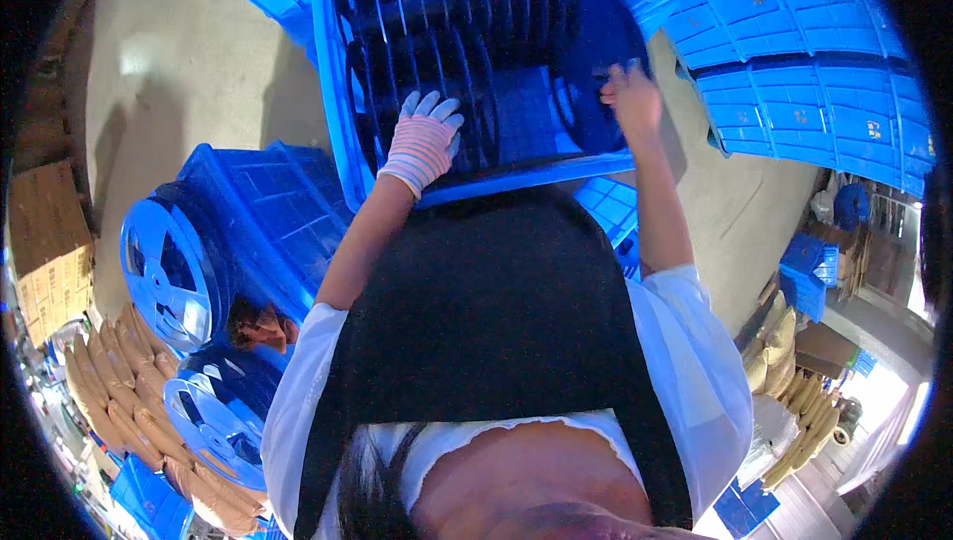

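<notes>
A blue crate (541,174) stands in front of me with several dark reels (437,73) set upright in it, side by side in two rows. My left hand (423,143), in a pink-and-white striped glove, rests on the near row at the left with its fingers stretched out. At the crate's right side, my bare right hand (632,100) has its fingers curled at a dark reel (601,39), which leans there turned away from the others. The blue crate bottom (526,108) shows between that reel and the near row.
Stacked blue crates (814,93) stand on the right. To the left are another blue crate (273,217) and large spoked reels (171,272). Brown sacks (124,396) and a cardboard box (50,242) lie farther left. Pale sacks (779,341) are at the right.
</notes>
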`<control>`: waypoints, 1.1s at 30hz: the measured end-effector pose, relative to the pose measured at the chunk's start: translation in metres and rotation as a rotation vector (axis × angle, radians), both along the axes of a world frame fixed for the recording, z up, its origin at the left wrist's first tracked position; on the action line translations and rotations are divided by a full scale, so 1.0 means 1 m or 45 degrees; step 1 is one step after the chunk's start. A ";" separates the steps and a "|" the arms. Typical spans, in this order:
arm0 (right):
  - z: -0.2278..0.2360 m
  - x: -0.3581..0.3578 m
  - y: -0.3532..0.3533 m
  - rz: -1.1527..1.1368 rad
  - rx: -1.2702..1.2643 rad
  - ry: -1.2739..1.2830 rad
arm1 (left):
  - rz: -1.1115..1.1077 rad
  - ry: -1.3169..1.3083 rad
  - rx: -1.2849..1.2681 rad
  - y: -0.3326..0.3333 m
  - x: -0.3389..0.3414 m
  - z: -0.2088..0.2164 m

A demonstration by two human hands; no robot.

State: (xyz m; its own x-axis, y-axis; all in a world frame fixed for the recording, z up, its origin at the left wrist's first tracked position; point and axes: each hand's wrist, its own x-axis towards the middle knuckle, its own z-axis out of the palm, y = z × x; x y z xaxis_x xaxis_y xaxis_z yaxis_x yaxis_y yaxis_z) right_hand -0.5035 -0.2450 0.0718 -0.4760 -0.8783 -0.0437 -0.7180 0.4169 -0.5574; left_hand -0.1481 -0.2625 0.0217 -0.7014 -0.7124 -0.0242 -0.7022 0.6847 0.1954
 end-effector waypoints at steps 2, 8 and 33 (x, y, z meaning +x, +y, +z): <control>0.104 0.047 0.019 -0.205 -0.198 -0.097 | 0.007 -0.008 0.012 0.000 0.001 0.001; 0.180 0.080 0.044 -0.130 -0.665 -0.158 | -0.012 0.018 0.033 -0.001 -0.001 0.005; -0.075 0.142 -0.030 0.423 0.318 -0.433 | 0.002 -0.007 0.086 -0.003 -0.001 0.007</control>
